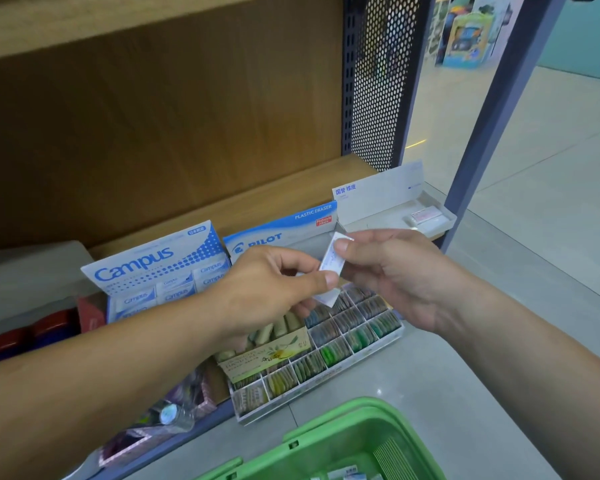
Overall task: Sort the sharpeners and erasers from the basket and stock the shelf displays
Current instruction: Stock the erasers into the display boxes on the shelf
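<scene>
Over the shelf (291,190), eraser (331,259) (perhaps two) pinched between fingers of left hand (267,292), right hand (392,271).

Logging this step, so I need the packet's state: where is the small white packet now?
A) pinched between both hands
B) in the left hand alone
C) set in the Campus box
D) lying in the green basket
A: the left hand and the right hand each pinch an end of the white packet, held up in front of the Pilot box.
</scene>
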`<act>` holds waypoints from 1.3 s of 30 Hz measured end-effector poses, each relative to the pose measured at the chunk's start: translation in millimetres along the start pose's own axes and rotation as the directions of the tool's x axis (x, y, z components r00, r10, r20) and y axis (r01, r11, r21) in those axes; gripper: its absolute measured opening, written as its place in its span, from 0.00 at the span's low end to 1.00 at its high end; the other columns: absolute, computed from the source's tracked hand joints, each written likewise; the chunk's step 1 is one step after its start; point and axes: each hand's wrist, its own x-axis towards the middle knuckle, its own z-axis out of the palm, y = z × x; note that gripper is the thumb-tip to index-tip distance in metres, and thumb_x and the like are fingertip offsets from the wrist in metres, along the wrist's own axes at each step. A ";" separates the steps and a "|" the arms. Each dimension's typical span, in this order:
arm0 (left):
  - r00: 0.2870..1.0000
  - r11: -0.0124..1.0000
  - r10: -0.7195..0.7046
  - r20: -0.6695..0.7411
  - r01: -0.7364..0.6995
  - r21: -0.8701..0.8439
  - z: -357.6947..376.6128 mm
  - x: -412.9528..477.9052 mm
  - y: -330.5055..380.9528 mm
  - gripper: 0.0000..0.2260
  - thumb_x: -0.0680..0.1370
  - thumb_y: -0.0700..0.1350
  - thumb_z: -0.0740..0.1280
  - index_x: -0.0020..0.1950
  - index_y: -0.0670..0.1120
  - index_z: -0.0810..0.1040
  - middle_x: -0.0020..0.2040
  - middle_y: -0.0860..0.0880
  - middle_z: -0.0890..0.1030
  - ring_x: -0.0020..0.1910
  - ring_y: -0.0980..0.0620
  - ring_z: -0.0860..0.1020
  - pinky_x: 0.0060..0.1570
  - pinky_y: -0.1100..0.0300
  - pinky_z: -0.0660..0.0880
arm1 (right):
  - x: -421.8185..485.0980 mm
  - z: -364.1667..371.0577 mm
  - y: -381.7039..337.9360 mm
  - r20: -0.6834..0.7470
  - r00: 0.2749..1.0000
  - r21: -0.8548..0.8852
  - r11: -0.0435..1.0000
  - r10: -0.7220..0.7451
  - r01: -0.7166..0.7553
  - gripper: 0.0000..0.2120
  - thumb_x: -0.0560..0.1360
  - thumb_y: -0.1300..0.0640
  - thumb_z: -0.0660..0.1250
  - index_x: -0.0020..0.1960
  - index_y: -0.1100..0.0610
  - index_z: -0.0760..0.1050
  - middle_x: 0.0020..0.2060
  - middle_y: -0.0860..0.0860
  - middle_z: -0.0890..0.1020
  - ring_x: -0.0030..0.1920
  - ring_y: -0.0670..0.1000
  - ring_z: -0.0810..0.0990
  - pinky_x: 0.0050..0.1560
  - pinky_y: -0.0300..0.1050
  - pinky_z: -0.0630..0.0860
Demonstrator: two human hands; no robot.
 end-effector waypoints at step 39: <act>0.977 0.895 0.162 -0.135 -0.088 0.438 76.3 170.4 53.7 0.07 0.71 0.46 0.81 0.41 0.45 0.86 0.37 0.48 0.85 0.39 0.49 0.83 0.47 0.53 0.84 | 18.9 -112.2 0.5 -0.586 0.782 -0.104 0.976 -0.214 0.190 0.06 0.73 0.67 0.75 0.48 0.60 0.81 0.42 0.61 0.86 0.38 0.57 0.84 0.47 0.51 0.86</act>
